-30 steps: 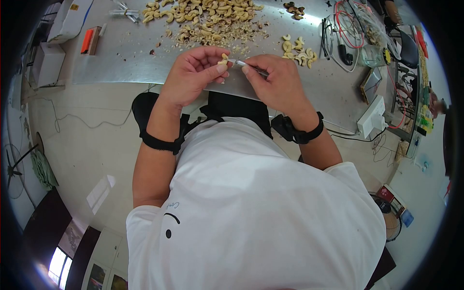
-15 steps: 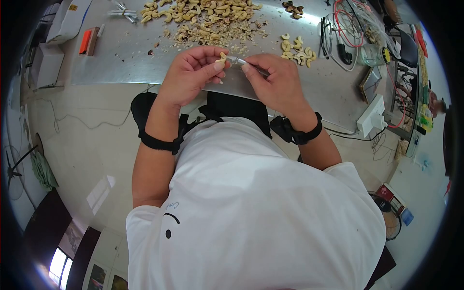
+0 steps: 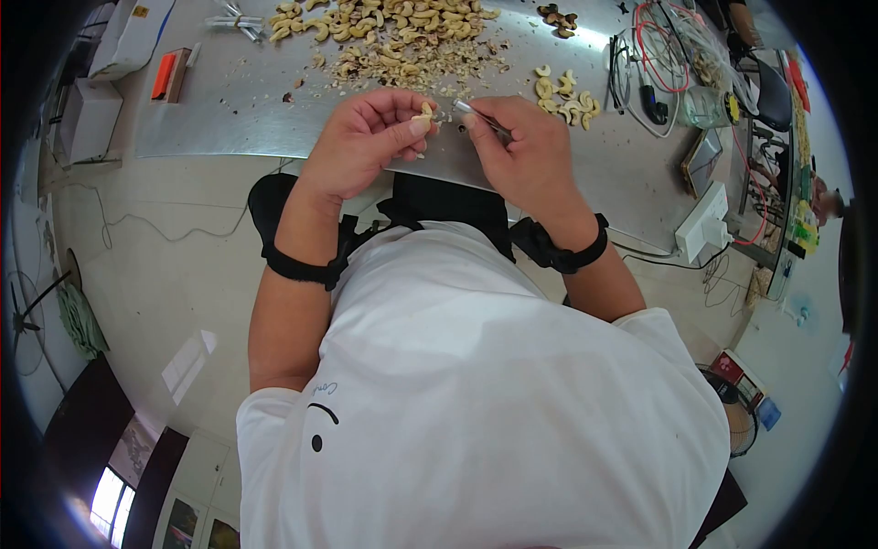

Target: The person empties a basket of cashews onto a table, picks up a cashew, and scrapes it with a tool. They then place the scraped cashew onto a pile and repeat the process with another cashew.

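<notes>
Between thumb and fingers, my left hand (image 3: 373, 137) pinches a pale cashew (image 3: 425, 113) over the table's front edge. My right hand (image 3: 526, 151) is closed around a slim silver metal tool (image 3: 483, 119), whose end points at the cashew with a small gap between them. Beyond my hands lies a large heap of cashews (image 3: 412, 26), with small broken bits (image 3: 402, 66) on its near side. A smaller group of cashews (image 3: 569, 99) is to the right, and a few dark brown pieces (image 3: 557, 20) sit farther back.
The metal table (image 3: 229, 119) carries an orange and brown box (image 3: 169, 76) and silver tools (image 3: 240, 23) at the left. On the right are tangled cables (image 3: 654, 55), a clear jar (image 3: 702, 106), a framed object (image 3: 701, 161) and a white power strip (image 3: 702, 220).
The tool in my right hand has moved slightly right, away from the cashew, and its end now tilts upward. My left hand has hardly moved.
</notes>
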A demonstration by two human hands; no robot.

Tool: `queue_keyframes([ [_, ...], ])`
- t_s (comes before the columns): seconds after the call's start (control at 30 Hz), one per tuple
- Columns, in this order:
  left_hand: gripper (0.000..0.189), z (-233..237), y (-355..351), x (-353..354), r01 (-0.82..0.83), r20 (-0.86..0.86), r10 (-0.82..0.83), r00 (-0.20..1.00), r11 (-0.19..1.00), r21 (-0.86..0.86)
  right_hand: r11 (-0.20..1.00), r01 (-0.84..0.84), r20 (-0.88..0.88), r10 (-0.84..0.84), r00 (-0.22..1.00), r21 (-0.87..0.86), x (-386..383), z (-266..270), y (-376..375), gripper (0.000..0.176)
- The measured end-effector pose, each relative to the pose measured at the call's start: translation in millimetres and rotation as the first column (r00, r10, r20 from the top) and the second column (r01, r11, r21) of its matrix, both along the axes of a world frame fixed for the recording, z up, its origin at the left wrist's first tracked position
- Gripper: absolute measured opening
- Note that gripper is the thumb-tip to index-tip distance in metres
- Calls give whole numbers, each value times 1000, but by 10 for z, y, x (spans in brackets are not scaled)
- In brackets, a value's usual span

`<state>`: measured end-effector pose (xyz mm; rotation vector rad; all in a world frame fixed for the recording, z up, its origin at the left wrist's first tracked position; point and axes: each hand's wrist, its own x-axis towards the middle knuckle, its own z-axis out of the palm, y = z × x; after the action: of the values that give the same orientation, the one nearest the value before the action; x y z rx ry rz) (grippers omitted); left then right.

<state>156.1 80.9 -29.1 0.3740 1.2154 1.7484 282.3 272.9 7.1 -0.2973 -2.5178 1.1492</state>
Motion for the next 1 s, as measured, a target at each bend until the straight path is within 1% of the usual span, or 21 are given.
queue_keyframes([
  [0.1,23,39,52,53,-73,25,73,997,997,-6,996,-76,19,77,997,-39,2,15,50,13],
  [0.2,29,-25,52,72,-95,-46,95,994,995,-3,992,-113,70,117,991,-62,2,23,60,14],
  [0.3,31,-57,40,73,-96,-70,97,993,995,25,989,-145,89,147,985,-32,0,24,67,16],
  [0.5,34,-55,55,93,-128,-144,127,981,992,4,985,-161,133,169,977,-68,-1,68,94,18],
  [0.6,34,-57,66,98,-122,-145,123,982,992,16,981,-167,239,188,953,-103,-11,164,105,20],
  [0.7,33,-78,55,99,-113,-157,111,981,994,-3,980,-142,283,176,943,-138,-4,146,109,21],
  [0.8,30,-67,50,97,-104,-162,98,982,994,-26,982,-148,280,175,944,-117,1,142,106,21],
  [0.9,27,22,69,108,-105,-86,100,991,993,-57,989,-148,117,147,982,1,18,81,80,18],
  [1.0,24,47,46,79,-51,-84,45,995,995,-81,995,-22,-1,23,1000,96,25,36,-12,14],
])
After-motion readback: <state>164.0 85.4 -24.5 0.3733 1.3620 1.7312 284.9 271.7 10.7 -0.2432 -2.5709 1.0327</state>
